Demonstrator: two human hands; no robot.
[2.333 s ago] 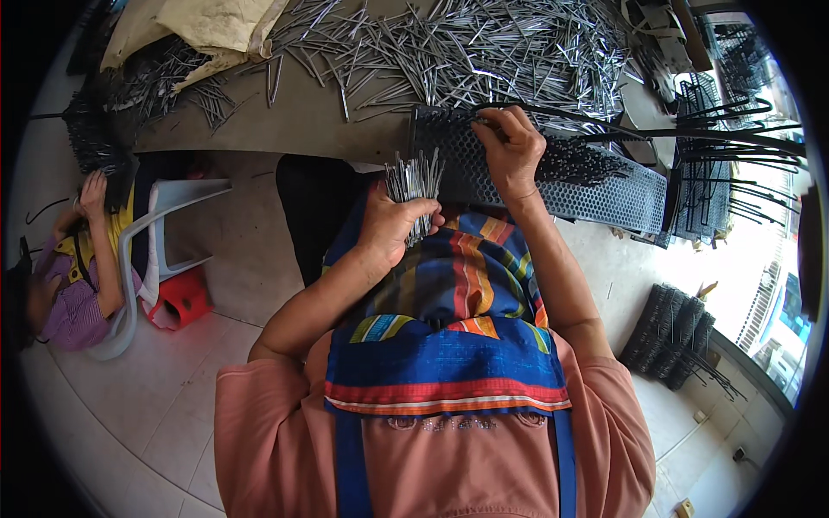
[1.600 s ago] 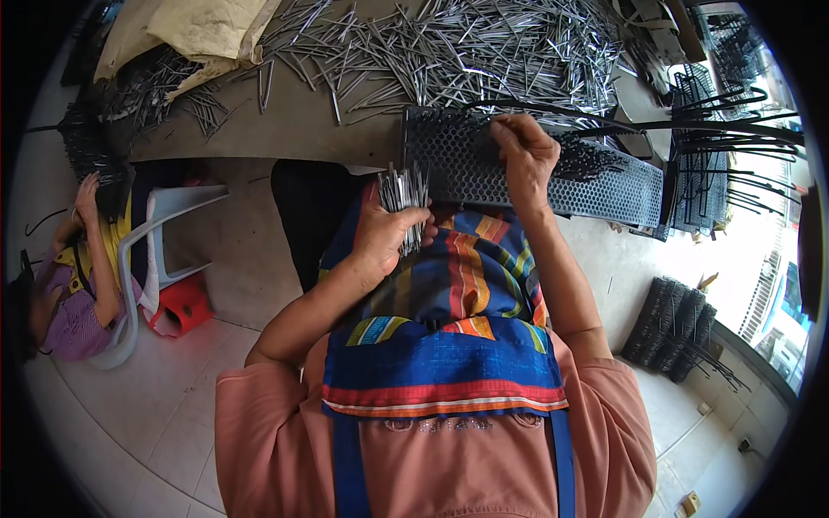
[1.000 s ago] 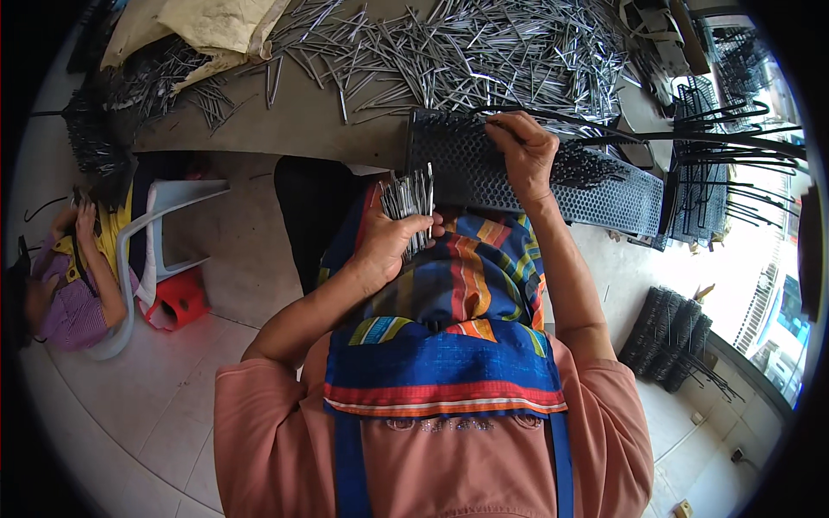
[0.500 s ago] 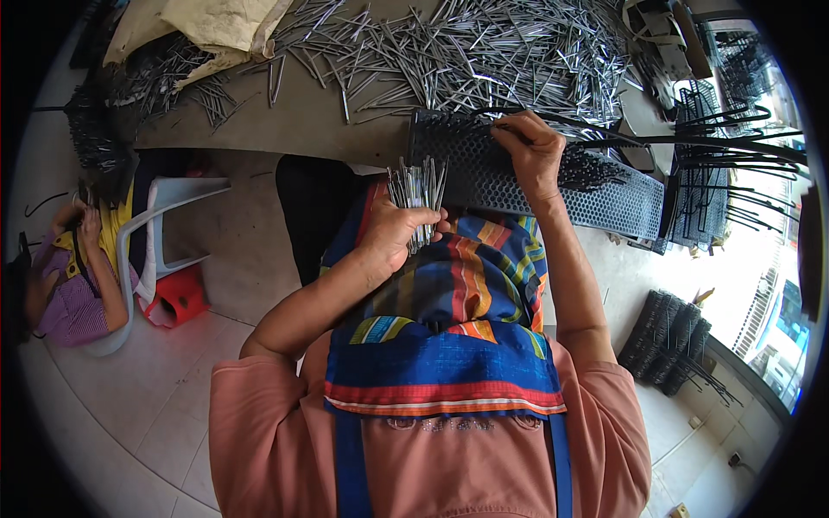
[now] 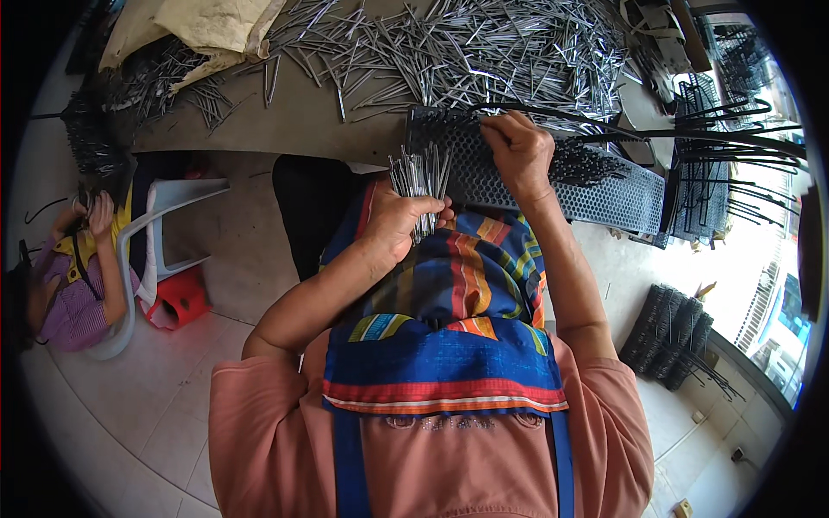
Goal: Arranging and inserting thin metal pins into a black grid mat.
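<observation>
My left hand (image 5: pixel 399 223) is closed round a bundle of thin silvery metal rods (image 5: pixel 420 173), which fan out above the thumb, over my lap. To its right a long dark perforated panel (image 5: pixel 609 204), full of small round holes, slants across my lap and the table's edge. Dark pins (image 5: pixel 589 164) stick out in a dense patch on it. Over the panel's upper part, my right hand (image 5: pixel 522 154) is closed with the thumb and fingertips pinched together. Whatever lies between those fingertips is too small to make out.
Loose metal rods (image 5: pixel 518 69) lie heaped across the table (image 5: pixel 319 129). A tan cloth or sack (image 5: pixel 216 26) covers its left part. Dark racks with long hooked wires (image 5: pixel 734 164) stand at right. Dark bundles (image 5: pixel 667 332) rest on the floor. Another person (image 5: pixel 82 293) sits far left by a grey chair (image 5: pixel 138 224).
My right hand has shifted slightly left over the panel, its fingertips still pinched. My left hand keeps its hold on the rods, having barely moved.
</observation>
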